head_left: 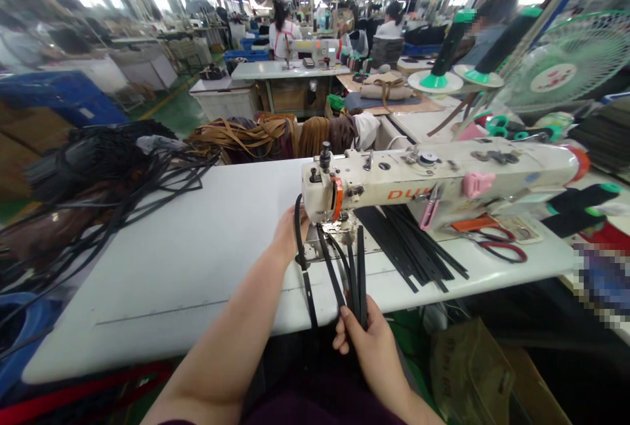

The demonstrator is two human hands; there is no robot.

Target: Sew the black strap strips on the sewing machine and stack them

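Note:
In the head view, my right hand point(367, 330) is closed around several narrow black straps point(361, 274) below the needle area. One of these straps point(332, 271) runs up under the presser foot of the white sewing machine point(374, 179). My left hand point(290, 231) is at the left side of the machine head. A black strap point(298, 228) curves up in front of it and hangs down past the table edge. The machine head and this strap hide its fingertips, so its grip does not show. A bundle of black strips point(406, 244) lies under the machine arm.
Red-handled scissors point(502, 244) lie right of the strips on the white table point(197, 261). A pile of black straps point(142, 182) spreads over the left side. Thread cones point(450, 51) and a green fan point(561, 77) stand at right. People work at machines behind.

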